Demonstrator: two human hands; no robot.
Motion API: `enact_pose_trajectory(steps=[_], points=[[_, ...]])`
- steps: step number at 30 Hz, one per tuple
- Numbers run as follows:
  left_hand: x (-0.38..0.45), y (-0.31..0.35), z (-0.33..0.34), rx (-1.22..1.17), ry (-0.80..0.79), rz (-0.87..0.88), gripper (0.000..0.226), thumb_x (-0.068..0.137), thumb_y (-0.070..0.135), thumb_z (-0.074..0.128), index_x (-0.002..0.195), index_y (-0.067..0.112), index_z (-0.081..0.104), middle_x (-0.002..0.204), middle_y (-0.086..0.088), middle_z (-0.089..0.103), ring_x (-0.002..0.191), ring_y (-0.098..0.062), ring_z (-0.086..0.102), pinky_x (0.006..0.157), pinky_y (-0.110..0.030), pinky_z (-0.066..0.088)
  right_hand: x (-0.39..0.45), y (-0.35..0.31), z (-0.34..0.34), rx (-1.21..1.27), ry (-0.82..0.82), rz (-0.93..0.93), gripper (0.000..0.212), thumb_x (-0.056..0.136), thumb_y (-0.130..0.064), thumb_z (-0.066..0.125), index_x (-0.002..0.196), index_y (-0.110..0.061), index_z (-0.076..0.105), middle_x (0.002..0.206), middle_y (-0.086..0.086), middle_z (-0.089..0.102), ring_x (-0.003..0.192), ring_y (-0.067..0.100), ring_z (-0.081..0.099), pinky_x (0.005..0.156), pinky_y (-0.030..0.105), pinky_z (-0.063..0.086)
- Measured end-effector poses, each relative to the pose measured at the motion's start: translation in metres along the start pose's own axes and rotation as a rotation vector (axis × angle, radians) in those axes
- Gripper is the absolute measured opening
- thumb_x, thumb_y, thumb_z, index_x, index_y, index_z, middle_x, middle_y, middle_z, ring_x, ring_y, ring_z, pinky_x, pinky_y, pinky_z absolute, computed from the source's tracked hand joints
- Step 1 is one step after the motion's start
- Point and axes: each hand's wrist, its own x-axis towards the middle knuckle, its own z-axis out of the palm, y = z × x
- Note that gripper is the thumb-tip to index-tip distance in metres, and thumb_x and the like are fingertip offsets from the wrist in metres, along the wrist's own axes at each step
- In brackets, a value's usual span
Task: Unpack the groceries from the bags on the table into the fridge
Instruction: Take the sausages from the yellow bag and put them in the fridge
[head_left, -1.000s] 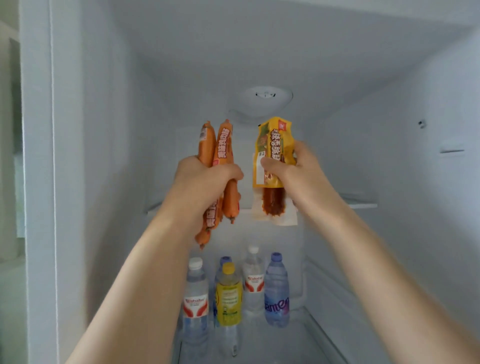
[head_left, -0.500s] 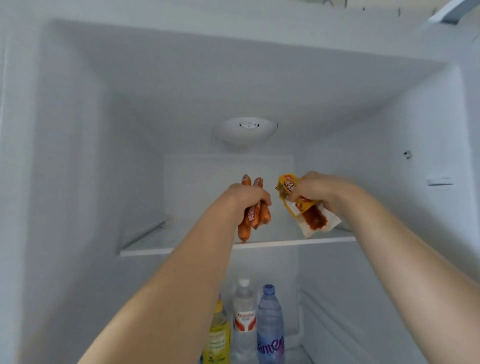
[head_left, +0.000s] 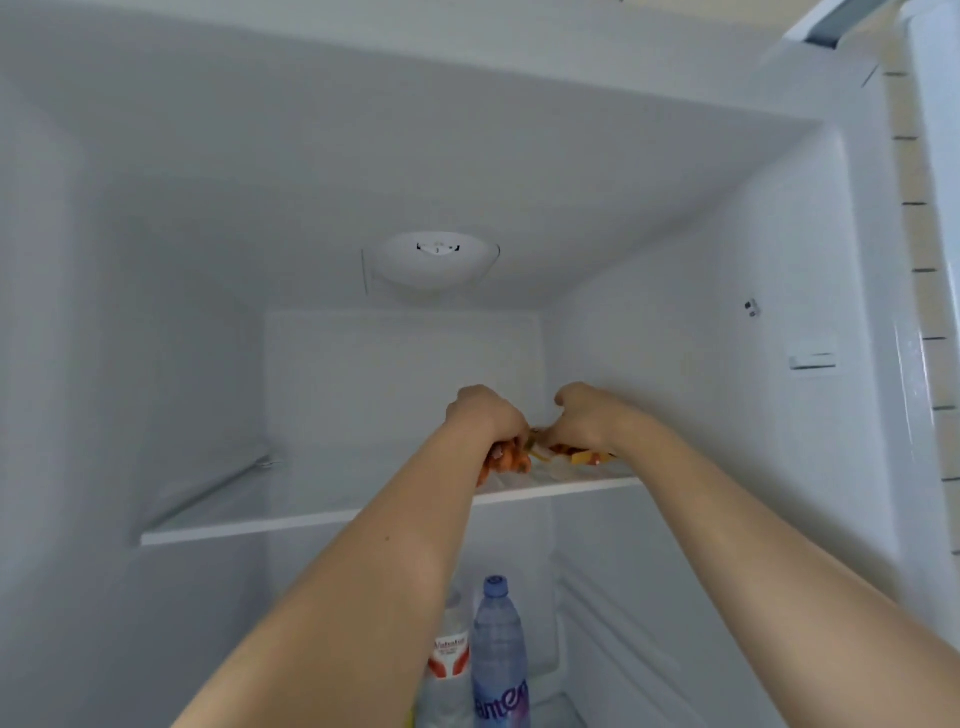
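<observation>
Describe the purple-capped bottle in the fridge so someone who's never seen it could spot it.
Look inside the fridge, below the white shelf that the arms reach over. The bottle stands upright there, right of a clear bottle with a red and white label. Its purple tint, cap and label set it apart.

A round white dial housing sits on the ceiling. Well below it stand a blue-capped clear plastic water bottle and, just left, a red-labelled clear bottle, touching.
</observation>
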Motion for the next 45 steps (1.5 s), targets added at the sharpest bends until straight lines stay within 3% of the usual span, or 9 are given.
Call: enact_pose_trajectory(steps=[3, 7, 10, 12, 18, 23, 32, 40, 45], points=[[0.003, -0.004, -0.002, 0.039, 0.058, -0.007, 0.027, 0.073, 0.023, 0.059, 0.083, 0.001, 0.072, 0.07, -0.003, 0.071, 0.062, -0.023, 0.055, 0.063, -0.028, 0.047, 0.0, 0.005, -0.002, -0.002, 0.144, -0.092, 0.037, 0.085, -0.021, 0.065, 0.121, -0.016, 0.062, 0.118, 0.008, 0.064, 0.098, 0.023, 0.065, 0.074, 0.028, 0.052], [-0.002, -0.006, -0.014, 0.088, -0.13, 0.02, 0.033, 0.097, 0.025, 0.044, 0.094, 0.0, 0.065, 0.055, -0.001, 0.063, 0.051, -0.019, 0.041, 0.042, -0.018, 0.036, -0.005, 0.009, -0.001, -0.008, 0.182, -0.12, 0.022, 0.091, -0.019, 0.05, 0.091, -0.013, 0.071, 0.088, 0.008, 0.069, 0.084, 0.026, 0.065, 0.065, 0.029, 0.05], [-0.005, -0.015, -0.019, 0.086, -0.19, 0.116, 0.041, 0.093, 0.039, 0.052, 0.111, 0.007, 0.07, 0.081, -0.003, 0.058, 0.061, -0.018, 0.041, 0.042, -0.017, 0.033, -0.013, 0.011, 0.006, -0.067, 0.075, -0.153, 0.03, 0.097, -0.028, 0.045, 0.116, -0.018, 0.066, 0.12, 0.006, 0.064, 0.114, 0.027, 0.056, 0.085, 0.029, 0.045], [-0.009, -0.021, -0.017, 0.086, -0.251, 0.203, 0.038, 0.094, 0.045, 0.052, 0.106, 0.015, 0.072, 0.077, 0.005, 0.056, 0.067, -0.015, 0.037, 0.044, -0.018, 0.032, -0.014, 0.016, 0.009, -0.102, 0.032, -0.168, 0.036, 0.099, -0.032, 0.043, 0.128, -0.021, 0.06, 0.132, 0.003, 0.059, 0.12, 0.024, 0.053, 0.097, 0.031, 0.042], [-0.021, -0.019, -0.006, 0.299, -0.232, 0.359, 0.044, 0.1, 0.055, 0.03, 0.104, 0.023, 0.06, 0.084, 0.009, 0.055, 0.071, -0.011, 0.047, 0.058, -0.022, 0.039, -0.021, 0.027, 0.016, -0.025, 0.289, -0.252, 0.042, 0.094, -0.032, 0.052, 0.062, -0.005, 0.061, 0.052, 0.005, 0.049, 0.055, 0.023, 0.048, 0.05, 0.03, 0.036], [-0.012, -0.015, 0.012, 0.337, -0.017, 0.402, 0.07, 0.086, 0.075, 0.034, 0.099, 0.02, 0.074, 0.099, -0.002, 0.072, 0.094, -0.021, 0.066, 0.093, -0.037, 0.05, -0.03, 0.039, 0.019, -0.125, 0.485, -0.29, 0.036, 0.093, -0.027, 0.046, 0.063, -0.013, 0.058, 0.063, 0.008, 0.058, 0.064, 0.029, 0.057, 0.056, 0.034, 0.044], [-0.015, -0.006, 0.029, 0.198, 0.238, 0.503, 0.058, 0.093, 0.053, 0.049, 0.081, 0.002, 0.075, 0.054, -0.003, 0.055, 0.047, -0.014, 0.044, 0.05, -0.025, 0.038, -0.027, 0.049, 0.008, -0.064, 0.48, -0.26, 0.023, 0.091, -0.019, 0.05, 0.082, -0.015, 0.071, 0.078, 0.004, 0.071, 0.074, 0.022, 0.064, 0.068, 0.033, 0.052], [-0.022, -0.008, 0.024, 0.135, 0.287, 0.537, 0.058, 0.098, 0.045, 0.047, 0.054, 0.006, 0.049, 0.055, -0.008, 0.051, 0.056, -0.02, 0.047, 0.059, -0.031, 0.04, -0.024, 0.048, 0.009, -0.067, 0.434, -0.238, 0.026, 0.091, -0.02, 0.053, 0.076, -0.007, 0.07, 0.071, 0.008, 0.068, 0.071, 0.026, 0.063, 0.063, 0.031, 0.049], [-0.027, -0.013, 0.022, 0.065, 0.408, 0.572, 0.048, 0.096, 0.039, 0.045, 0.062, 0.008, 0.059, 0.078, -0.014, 0.069, 0.076, -0.033, 0.063, 0.075, -0.042, 0.054, -0.04, 0.044, 0.011, -0.026, 0.589, -0.275, 0.022, 0.092, -0.019, 0.052, 0.091, -0.012, 0.073, 0.095, 0.005, 0.074, 0.091, 0.026, 0.067, 0.077, 0.033, 0.052]])
